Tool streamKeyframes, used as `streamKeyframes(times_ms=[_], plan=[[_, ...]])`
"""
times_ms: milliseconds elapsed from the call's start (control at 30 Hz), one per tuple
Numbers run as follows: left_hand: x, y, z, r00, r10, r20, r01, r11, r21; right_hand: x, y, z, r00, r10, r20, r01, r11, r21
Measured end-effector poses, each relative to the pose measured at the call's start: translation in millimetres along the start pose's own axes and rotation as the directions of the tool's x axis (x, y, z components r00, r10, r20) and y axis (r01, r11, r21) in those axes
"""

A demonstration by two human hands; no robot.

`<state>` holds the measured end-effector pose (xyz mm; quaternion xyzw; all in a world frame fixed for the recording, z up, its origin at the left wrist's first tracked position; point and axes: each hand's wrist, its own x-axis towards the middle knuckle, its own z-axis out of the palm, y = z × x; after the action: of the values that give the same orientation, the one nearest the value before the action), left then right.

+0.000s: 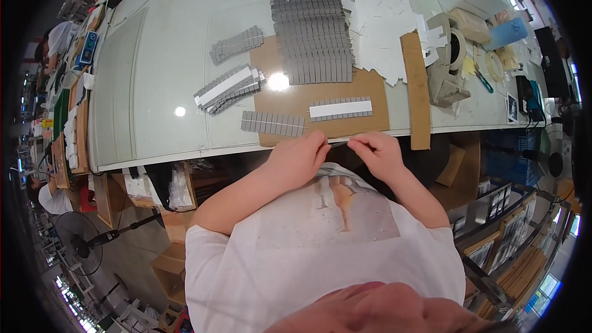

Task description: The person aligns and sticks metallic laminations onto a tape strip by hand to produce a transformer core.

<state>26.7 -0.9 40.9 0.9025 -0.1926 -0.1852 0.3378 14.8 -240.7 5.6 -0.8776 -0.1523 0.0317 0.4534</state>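
Observation:
My left hand [300,155] and my right hand [380,155] are at the table's front edge, a short gap apart. Each has thumb and fingertips pinched together. Something thin and dark seems to run between the fingertips, too small to name. Just beyond my left hand lies a grey segmented strip [273,123]. Ahead of my right hand, on a brown cardboard sheet [370,86], rests a grey strip with a white band [340,109]. To the left are a stack of such banded strips [229,88] and a smaller grey stack [237,44]. A long overlapping pile of grey strips [311,31] lies farther back.
White paper strips [377,28] are heaped right of the grey pile. A long cardboard piece [416,92] sticks out past the table edge. Farther right are a tape dispenser [447,89], a green-handled tool [485,81] and a blue bottle [509,32]. A fan [79,242] stands at left.

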Motion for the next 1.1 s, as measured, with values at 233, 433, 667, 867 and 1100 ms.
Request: streamKeyframes(times_ms=[233, 433, 667, 867, 1100], plan=[[17.4, -5.3, 16.9, 0.993, 0.076, -0.087, -0.077, 0.997, -0.007, 1.4, 21.8, 11.4, 0.958, 0.096, -0.270, -0.047, 0.982, 0.185], [45.3, 9.1, 1.4, 0.992, 0.002, -0.126, 0.001, 1.000, 0.023, 17.6, 20.6, 9.3, 0.888, -0.017, -0.460, -0.005, 0.999, -0.046], [81.4, 5.0, -7.7, 0.998, -0.052, -0.040, 0.057, 0.989, 0.137, 30.9, 27.6, 14.5, 0.849, 0.060, -0.526, -0.129, 0.987, -0.095], [91.0, 11.5, -20.7, 0.988, -0.141, 0.057, 0.131, 0.979, 0.155, 32.4, 31.6, 15.5, 0.848, -0.085, -0.522, -0.060, 0.965, -0.255], [95.4, 5.9, -22.0, 0.984, -0.157, 0.082, 0.142, 0.976, 0.167, 28.1, 31.0, 8.9, 0.853, -0.286, -0.436, 0.055, 0.881, -0.470]])
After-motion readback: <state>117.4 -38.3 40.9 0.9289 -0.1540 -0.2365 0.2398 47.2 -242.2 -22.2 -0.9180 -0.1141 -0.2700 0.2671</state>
